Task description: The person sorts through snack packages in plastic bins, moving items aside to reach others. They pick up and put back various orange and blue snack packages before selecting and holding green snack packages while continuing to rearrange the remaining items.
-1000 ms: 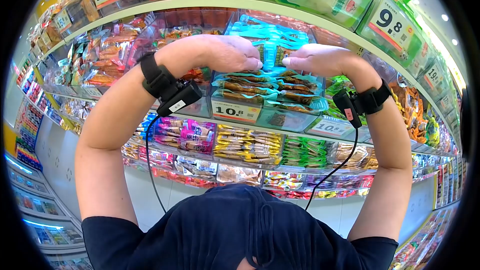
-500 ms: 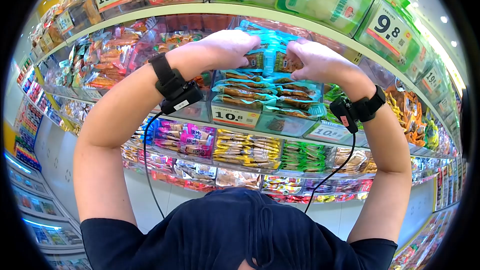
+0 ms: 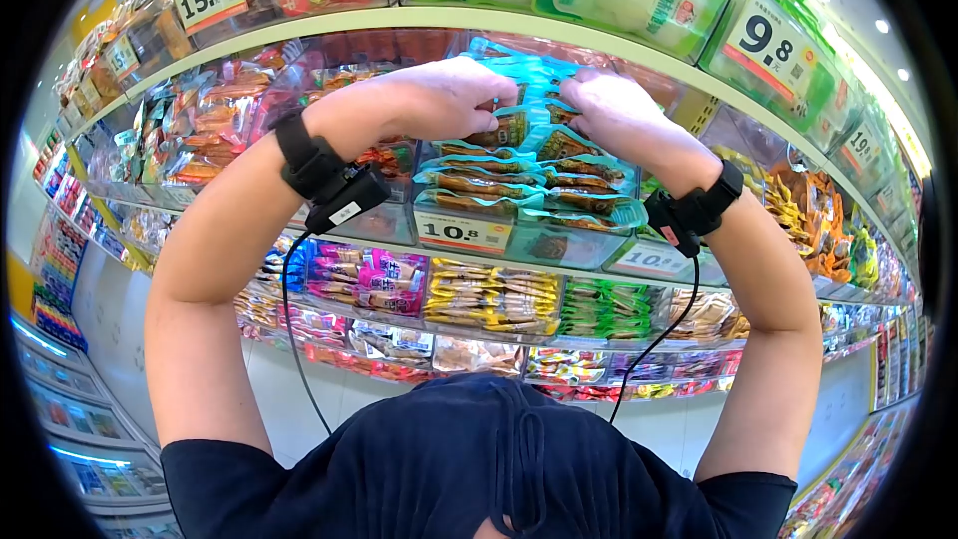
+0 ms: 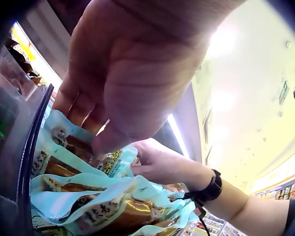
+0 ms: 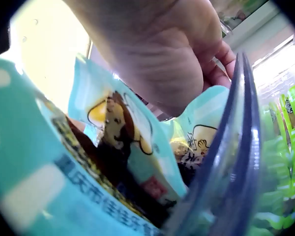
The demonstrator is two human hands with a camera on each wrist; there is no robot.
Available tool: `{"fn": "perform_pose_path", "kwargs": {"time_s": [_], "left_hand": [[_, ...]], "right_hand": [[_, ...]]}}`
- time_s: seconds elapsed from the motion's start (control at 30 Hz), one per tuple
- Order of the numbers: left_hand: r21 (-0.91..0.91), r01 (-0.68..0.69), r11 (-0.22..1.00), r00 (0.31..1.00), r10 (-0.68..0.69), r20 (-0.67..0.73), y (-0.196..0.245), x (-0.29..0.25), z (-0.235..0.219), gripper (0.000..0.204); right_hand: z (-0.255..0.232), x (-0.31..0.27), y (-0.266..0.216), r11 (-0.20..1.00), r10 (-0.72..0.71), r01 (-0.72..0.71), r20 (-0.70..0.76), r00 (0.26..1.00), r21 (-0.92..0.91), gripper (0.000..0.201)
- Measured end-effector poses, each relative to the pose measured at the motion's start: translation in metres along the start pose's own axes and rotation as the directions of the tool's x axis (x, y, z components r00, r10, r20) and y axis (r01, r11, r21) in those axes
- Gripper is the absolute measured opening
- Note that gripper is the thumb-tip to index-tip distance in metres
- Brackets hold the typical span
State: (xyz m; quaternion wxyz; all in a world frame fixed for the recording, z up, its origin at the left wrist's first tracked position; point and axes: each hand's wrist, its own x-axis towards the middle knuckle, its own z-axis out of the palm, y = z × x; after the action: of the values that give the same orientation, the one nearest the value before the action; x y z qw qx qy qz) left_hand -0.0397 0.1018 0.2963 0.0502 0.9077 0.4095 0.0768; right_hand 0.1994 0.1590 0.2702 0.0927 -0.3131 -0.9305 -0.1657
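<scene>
Blue-edged packets of brown food stand in two rows in a clear bin (image 3: 567, 248) in the head view. At the back of the left row, my left hand (image 3: 444, 100) pinches a packet (image 3: 510, 127) between thumb and fingers; the left wrist view shows this packet (image 4: 71, 132) beside the thumb. My right hand (image 3: 624, 120) is at the back of the right row, its bent fingers and thumb on a packet (image 3: 561, 145). In the right wrist view my right hand (image 5: 162, 54) reaches behind upright packets (image 5: 123, 128), which partly hide its grip.
A shelf edge (image 3: 329, 24) with price cards runs above the hands. Bagged snacks (image 3: 225, 125) fill the bins to the left, and green packets (image 5: 290, 123) stand beyond the bin wall on the right. Lower shelves hold yellow packets (image 3: 491, 294) and pink ones.
My hands have moved apart from their close position, with the fingers now among the rear packets. The right wrist has shifted left, and the right-row packets lean differently.
</scene>
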Motion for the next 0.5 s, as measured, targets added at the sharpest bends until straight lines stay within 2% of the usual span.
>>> {"fn": "perform_pose_path", "kwargs": {"time_s": [0.03, 0.1, 0.17, 0.2, 0.27, 0.33, 0.37, 0.47, 0.5], "left_hand": [[-0.07, -0.028, 0.997, 0.999, 0.03, 0.016, -0.004, -0.001, 0.002, 0.024], [-0.069, -0.007, 0.998, 0.999, 0.011, 0.051, -0.001, -0.004, 0.003, 0.024], [-0.098, 0.045, 0.994, 0.995, -0.036, 0.094, 0.007, -0.009, -0.002, 0.023], [-0.086, 0.021, 0.996, 0.997, -0.014, 0.077, 0.004, -0.009, 0.0, 0.023], [-0.063, -0.03, 0.998, 0.998, 0.033, 0.046, -0.004, -0.007, 0.005, 0.023], [-0.112, 0.055, 0.992, 0.995, -0.045, 0.09, 0.005, -0.009, -0.002, 0.023], [-0.135, 0.099, 0.986, 0.99, -0.084, 0.113, 0.009, -0.009, -0.004, 0.022], [-0.14, 0.111, 0.984, 0.985, -0.09, 0.145, 0.01, -0.008, -0.005, 0.022], [-0.142, 0.115, 0.983, 0.983, -0.091, 0.161, 0.01, -0.007, -0.006, 0.023]], "right_hand": [[0.003, -0.001, 0.001, 1.0, -0.025, 0.025, -0.035, 0.999, -0.018, 0.024], [0.003, -0.001, -0.002, 0.995, -0.084, 0.078, -0.103, 0.991, -0.057, 0.02], [-0.011, 0.0, -0.001, 0.985, -0.053, 0.046, 0.039, 0.998, 0.165, 0.019], [-0.021, 0.0, -0.001, 0.962, -0.049, 0.016, 0.113, 0.992, 0.271, 0.019], [-0.031, -0.003, 0.003, 0.933, -0.05, 0.023, 0.067, 0.996, 0.359, 0.02], [-0.039, -0.01, 0.005, 0.888, -0.066, 0.072, -0.028, 0.997, 0.455, 0.021], [-0.044, -0.008, 0.008, 0.877, -0.065, -0.016, 0.152, 0.986, 0.48, 0.024], [-0.05, -0.01, -0.007, 0.897, -0.082, -0.127, 0.442, 0.893, 0.423, 0.024], [-0.042, -0.007, -0.011, 0.936, -0.213, 0.099, 0.319, 0.924, 0.338, 0.026]]}}
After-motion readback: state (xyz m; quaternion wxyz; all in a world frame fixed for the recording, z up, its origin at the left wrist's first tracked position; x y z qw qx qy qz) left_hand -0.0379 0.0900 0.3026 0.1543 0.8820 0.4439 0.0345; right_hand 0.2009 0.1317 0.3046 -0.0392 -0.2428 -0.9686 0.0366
